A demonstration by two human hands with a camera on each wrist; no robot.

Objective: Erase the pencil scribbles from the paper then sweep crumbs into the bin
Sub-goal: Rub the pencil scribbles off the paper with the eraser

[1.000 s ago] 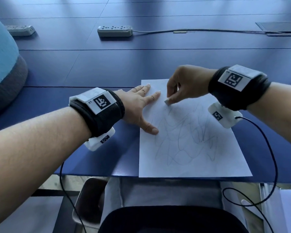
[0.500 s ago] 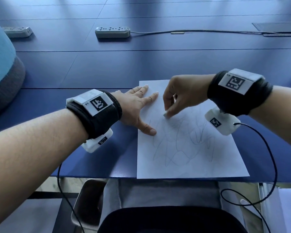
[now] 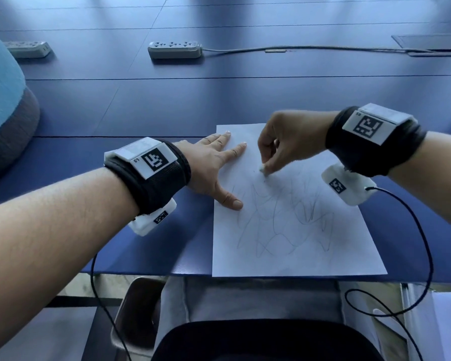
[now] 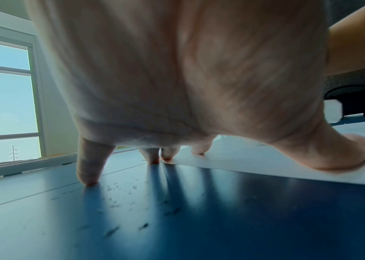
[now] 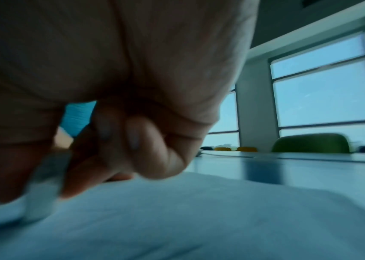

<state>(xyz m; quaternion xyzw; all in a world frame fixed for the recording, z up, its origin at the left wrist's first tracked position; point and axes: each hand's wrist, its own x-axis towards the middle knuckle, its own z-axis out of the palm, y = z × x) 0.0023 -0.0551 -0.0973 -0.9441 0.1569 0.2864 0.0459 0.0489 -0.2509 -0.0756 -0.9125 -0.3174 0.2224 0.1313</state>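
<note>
Clearly the paper (image 3: pixel 292 230) is thin and slides; left hand (image 3: pixel 214 170) lies flat, fingers straight, on its left edge, right hand (image 3: pixel 284 142) pinches the eraser (image 3: pixel 263 168).

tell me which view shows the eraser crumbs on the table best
The left wrist view: dark crumbs lie scattered on the blue table beside the left hand. The head view shows only a few specks on the paper; the right wrist view is too blurred.

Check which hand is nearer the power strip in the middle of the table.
Left, marginally. The left hand lies flat on the paper's left edge, below the power strip; the right hand, pinching the eraser, sits further right.
</note>
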